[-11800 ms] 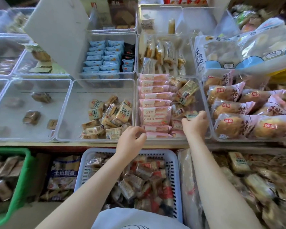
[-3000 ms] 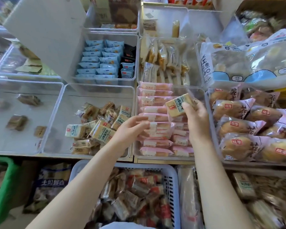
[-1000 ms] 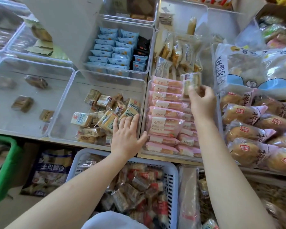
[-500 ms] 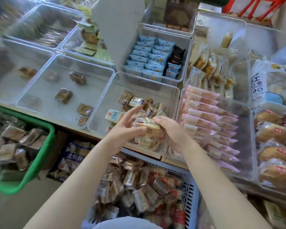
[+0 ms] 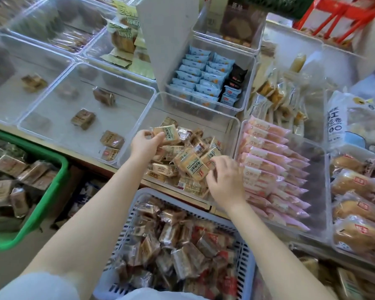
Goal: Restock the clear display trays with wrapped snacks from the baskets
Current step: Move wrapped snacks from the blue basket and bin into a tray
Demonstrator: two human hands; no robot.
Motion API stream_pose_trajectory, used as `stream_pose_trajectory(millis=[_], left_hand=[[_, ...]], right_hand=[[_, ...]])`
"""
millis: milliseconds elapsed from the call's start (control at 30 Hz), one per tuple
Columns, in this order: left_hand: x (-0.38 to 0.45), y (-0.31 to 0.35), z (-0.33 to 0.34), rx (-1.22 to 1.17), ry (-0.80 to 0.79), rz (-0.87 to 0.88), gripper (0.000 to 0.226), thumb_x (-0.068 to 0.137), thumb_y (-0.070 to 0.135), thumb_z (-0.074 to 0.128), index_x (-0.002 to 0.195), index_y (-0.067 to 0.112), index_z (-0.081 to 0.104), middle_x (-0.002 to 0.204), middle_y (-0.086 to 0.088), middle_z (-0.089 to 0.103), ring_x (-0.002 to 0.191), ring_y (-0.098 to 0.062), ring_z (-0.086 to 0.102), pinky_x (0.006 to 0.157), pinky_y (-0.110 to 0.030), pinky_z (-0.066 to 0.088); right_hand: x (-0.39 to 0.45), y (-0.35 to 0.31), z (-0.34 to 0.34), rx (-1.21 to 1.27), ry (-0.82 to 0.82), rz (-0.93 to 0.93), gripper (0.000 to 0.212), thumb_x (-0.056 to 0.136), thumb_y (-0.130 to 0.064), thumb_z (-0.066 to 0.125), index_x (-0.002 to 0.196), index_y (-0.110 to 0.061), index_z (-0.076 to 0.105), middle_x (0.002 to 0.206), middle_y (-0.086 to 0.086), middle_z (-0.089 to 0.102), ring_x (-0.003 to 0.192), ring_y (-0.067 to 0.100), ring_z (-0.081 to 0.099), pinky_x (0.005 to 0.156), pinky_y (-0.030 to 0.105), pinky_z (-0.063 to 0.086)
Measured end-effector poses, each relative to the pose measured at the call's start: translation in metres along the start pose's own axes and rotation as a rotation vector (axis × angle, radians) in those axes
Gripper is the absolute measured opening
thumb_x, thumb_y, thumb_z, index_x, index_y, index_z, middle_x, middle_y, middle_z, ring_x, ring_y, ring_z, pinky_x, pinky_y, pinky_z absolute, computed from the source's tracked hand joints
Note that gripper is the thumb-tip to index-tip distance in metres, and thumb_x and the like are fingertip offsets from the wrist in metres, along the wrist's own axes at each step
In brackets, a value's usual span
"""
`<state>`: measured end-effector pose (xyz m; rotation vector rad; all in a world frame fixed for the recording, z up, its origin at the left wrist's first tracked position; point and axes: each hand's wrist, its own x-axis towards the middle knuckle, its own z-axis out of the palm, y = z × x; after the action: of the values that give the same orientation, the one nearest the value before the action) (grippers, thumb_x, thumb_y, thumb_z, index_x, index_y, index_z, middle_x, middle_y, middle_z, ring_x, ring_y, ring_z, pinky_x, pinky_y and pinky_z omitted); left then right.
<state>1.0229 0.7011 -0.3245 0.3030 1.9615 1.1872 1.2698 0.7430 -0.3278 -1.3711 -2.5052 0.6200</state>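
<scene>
Beige wrapped snacks (image 5: 183, 163) lie heaped in the middle clear tray (image 5: 195, 116). My left hand (image 5: 146, 146) holds one beige wrapped snack (image 5: 166, 133) above the heap's left side. At the heap's right side my right hand (image 5: 223, 180) pinches another beige snack (image 5: 192, 164) that rests on the pile. Directly below the tray stands a white basket (image 5: 136, 202) full of brown and red wrapped snacks (image 5: 178, 250).
Left of the middle tray, a clear tray (image 5: 41, 109) holds a few brown snacks. To the right are pink packs (image 5: 275, 161) in a tray and wrapped buns (image 5: 355, 204). A green basket (image 5: 59, 187) of brown snacks sits lower left. Blue packs (image 5: 201, 81) fill a rear tray.
The view swung left and down. My right hand came from the pink-pack tray to the beige heap with a snack. Both hands met over the heap, then spread apart, each on a snack.
</scene>
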Motion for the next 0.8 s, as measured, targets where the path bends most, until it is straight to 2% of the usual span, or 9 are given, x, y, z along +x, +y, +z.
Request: stream_pose_trajectory(millis=[133, 233, 333, 433, 500, 567, 633, 700, 800], left_hand=[[0.033, -0.013, 0.01, 0.244, 0.039, -0.027, 0.047, 0.094, 0.023, 0.064, 0.138, 0.015, 0.049, 0.11, -0.011, 0.07, 0.083, -0.022, 0.072, 0.075, -0.041, 0.062], [0.033, -0.013, 0.01, 0.334, 0.086, -0.004, 0.053, 0.095, 0.024, 0.063, 0.143, 0.014, 0.042, 0.12, -0.011, 0.064, 0.09, -0.024, 0.07, 0.077, -0.042, 0.061], [0.009, -0.009, 0.011, 0.408, 0.129, 0.134, 0.062, 0.096, 0.025, 0.06, 0.15, 0.012, 0.032, 0.14, -0.012, 0.05, 0.114, -0.021, 0.059, 0.094, -0.038, 0.052], [-0.043, -0.011, 0.005, 0.405, 0.08, 0.327, 0.034, 0.098, 0.022, 0.055, 0.13, 0.014, 0.055, 0.122, -0.003, 0.059, 0.103, -0.017, 0.059, 0.088, -0.033, 0.05], [-0.083, -0.02, 0.0, 0.29, -0.038, 0.307, 0.015, 0.098, 0.019, 0.055, 0.107, 0.019, 0.067, 0.096, -0.001, 0.069, 0.085, -0.018, 0.066, 0.079, -0.038, 0.057], [-0.118, -0.033, -0.003, 0.248, -0.118, 0.275, 0.016, 0.096, 0.018, 0.057, 0.094, 0.025, 0.07, 0.082, 0.0, 0.071, 0.071, -0.016, 0.066, 0.068, -0.038, 0.056], [-0.144, -0.05, -0.002, 0.321, -0.177, 0.253, 0.016, 0.095, 0.021, 0.057, 0.094, 0.029, 0.07, 0.081, 0.004, 0.072, 0.069, -0.013, 0.066, 0.065, -0.032, 0.055], [-0.162, -0.066, 0.002, 0.496, -0.279, 0.212, 0.013, 0.096, 0.027, 0.056, 0.098, 0.031, 0.068, 0.089, 0.007, 0.072, 0.075, -0.012, 0.066, 0.065, -0.028, 0.053], [-0.184, -0.08, 0.015, 0.892, -0.514, 0.09, 0.018, 0.098, 0.039, 0.055, 0.112, 0.032, 0.063, 0.103, 0.008, 0.066, 0.084, -0.011, 0.063, 0.065, -0.027, 0.049]], right_hand=[[-0.019, 0.008, 0.03, -0.187, -0.157, -0.027, 0.058, 0.096, -0.038, 0.031, 0.15, -0.017, 0.041, 0.152, 0.002, 0.044, 0.147, 0.02, 0.03, 0.126, 0.045, 0.001], [-0.019, 0.01, 0.034, -0.217, -0.117, -0.024, 0.065, 0.093, -0.039, 0.021, 0.151, -0.016, 0.04, 0.151, 0.002, 0.046, 0.146, 0.02, 0.033, 0.126, 0.043, 0.0], [-0.018, 0.009, 0.034, -0.234, -0.101, -0.034, 0.064, 0.093, -0.038, 0.02, 0.149, -0.016, 0.041, 0.147, 0.001, 0.05, 0.142, 0.019, 0.036, 0.126, 0.043, 0.001], [-0.016, 0.006, 0.032, -0.204, -0.109, -0.032, 0.058, 0.096, -0.034, 0.025, 0.149, -0.017, 0.04, 0.144, 0.001, 0.052, 0.14, 0.019, 0.038, 0.126, 0.042, -0.002], [-0.015, 0.004, 0.029, -0.146, -0.11, -0.041, 0.052, 0.098, -0.029, 0.035, 0.148, -0.016, 0.041, 0.143, 0.002, 0.052, 0.139, 0.02, 0.038, 0.126, 0.042, -0.001], [-0.021, 0.0, 0.021, -0.048, -0.056, -0.065, 0.044, 0.098, -0.022, 0.045, 0.14, -0.013, 0.051, 0.137, 0.004, 0.057, 0.134, 0.022, 0.044, 0.124, 0.044, 0.011], [-0.038, -0.005, 0.01, 0.049, 0.115, -0.093, 0.029, 0.094, -0.014, 0.051, 0.119, -0.009, 0.065, 0.117, 0.006, 0.066, 0.116, 0.024, 0.056, 0.113, 0.045, 0.031], [-0.068, -0.01, -0.002, 0.147, 0.239, -0.067, 0.02, 0.092, -0.013, 0.051, 0.1, -0.01, 0.07, 0.096, 0.003, 0.069, 0.094, 0.022, 0.061, 0.089, 0.039, 0.043], [-0.125, 0.001, -0.017, 0.316, 0.15, 0.064, 0.019, 0.096, -0.013, 0.049, 0.094, -0.01, 0.068, 0.078, 0.002, 0.066, 0.071, 0.02, 0.059, 0.062, 0.034, 0.046]])
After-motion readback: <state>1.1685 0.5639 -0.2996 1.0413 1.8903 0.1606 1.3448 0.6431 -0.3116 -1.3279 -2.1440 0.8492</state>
